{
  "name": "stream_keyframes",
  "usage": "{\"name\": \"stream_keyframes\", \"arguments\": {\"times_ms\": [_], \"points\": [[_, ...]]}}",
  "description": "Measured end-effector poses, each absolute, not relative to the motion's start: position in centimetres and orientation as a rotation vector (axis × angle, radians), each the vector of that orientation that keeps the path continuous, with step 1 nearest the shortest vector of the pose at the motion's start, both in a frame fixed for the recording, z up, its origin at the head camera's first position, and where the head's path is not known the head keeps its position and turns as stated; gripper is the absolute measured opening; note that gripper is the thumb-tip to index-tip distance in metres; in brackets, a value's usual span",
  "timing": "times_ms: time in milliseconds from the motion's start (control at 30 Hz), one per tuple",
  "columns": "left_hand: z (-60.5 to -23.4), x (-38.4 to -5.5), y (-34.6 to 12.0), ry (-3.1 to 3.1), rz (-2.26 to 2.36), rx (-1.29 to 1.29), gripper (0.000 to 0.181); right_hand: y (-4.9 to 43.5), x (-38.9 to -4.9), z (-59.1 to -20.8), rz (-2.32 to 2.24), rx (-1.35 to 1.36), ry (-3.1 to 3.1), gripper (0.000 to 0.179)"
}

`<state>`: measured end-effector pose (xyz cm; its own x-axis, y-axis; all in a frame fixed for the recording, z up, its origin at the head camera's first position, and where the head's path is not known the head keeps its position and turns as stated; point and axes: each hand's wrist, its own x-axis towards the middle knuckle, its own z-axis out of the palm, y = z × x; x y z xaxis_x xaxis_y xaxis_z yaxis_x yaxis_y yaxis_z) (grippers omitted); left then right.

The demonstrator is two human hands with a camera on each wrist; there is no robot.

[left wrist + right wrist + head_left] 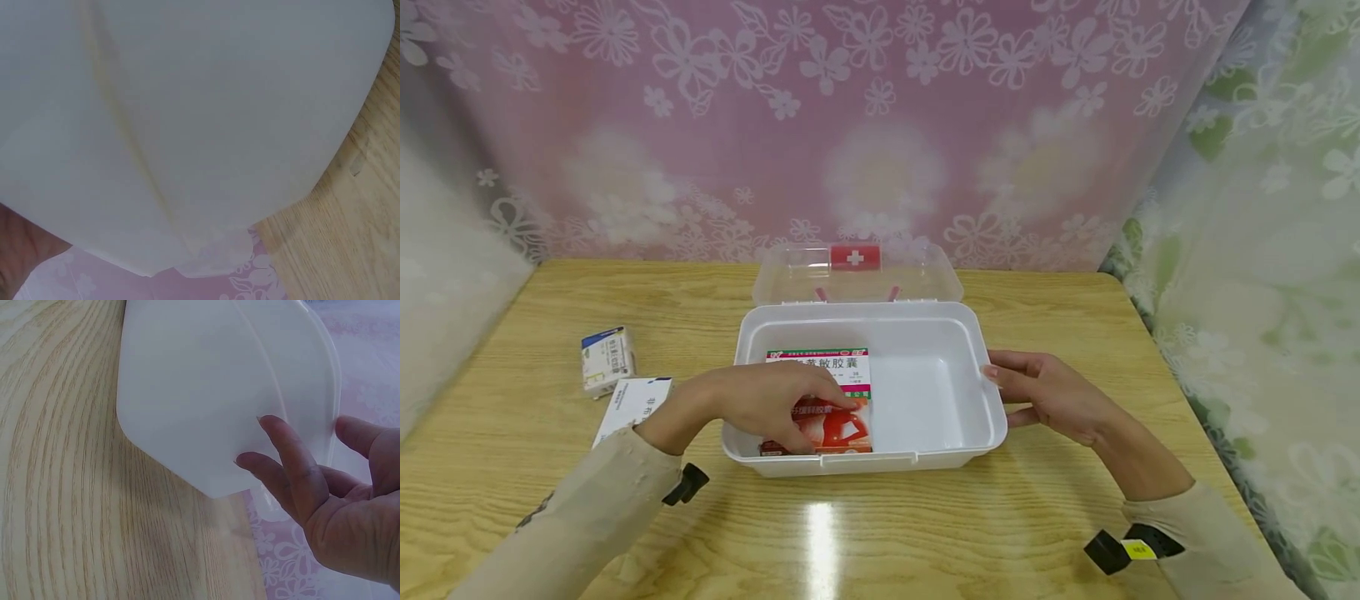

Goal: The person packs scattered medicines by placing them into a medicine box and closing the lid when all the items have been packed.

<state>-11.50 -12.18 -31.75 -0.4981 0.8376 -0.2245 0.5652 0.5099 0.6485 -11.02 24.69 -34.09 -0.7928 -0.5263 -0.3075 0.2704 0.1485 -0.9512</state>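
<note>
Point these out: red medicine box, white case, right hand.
Red medicine box (838,431), head view: printed face, beside the left hand's (756,406) fingers.
White case (925,404), head view: bare inside floor.
Right hand (1060,398), head view: middle of the hand.

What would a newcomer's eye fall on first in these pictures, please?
Probably the white box on the wooden table, its clear lid open behind it with a red white-cross label. Next, the left hand gripping a red carton inside the box's left side, and the right hand touching its right end.
</note>
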Motion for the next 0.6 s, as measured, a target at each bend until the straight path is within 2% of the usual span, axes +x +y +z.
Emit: {"name": "stream_keyframes", "arguments": {"times_ms": [233, 600], "points": [[-31.74, -11.51, -12.12, 2.267, 0.620, 1.210, 0.048, 24.91, -10.97, -34.22, -1.711, -0.237, 1.842, 0.057], [-32.06, -11.20, -12.30, 2.305, 0.582, 1.129, 0.046, 24.72, -10.93, -34.49, -1.742, -0.233, 1.812, 0.054]]}}
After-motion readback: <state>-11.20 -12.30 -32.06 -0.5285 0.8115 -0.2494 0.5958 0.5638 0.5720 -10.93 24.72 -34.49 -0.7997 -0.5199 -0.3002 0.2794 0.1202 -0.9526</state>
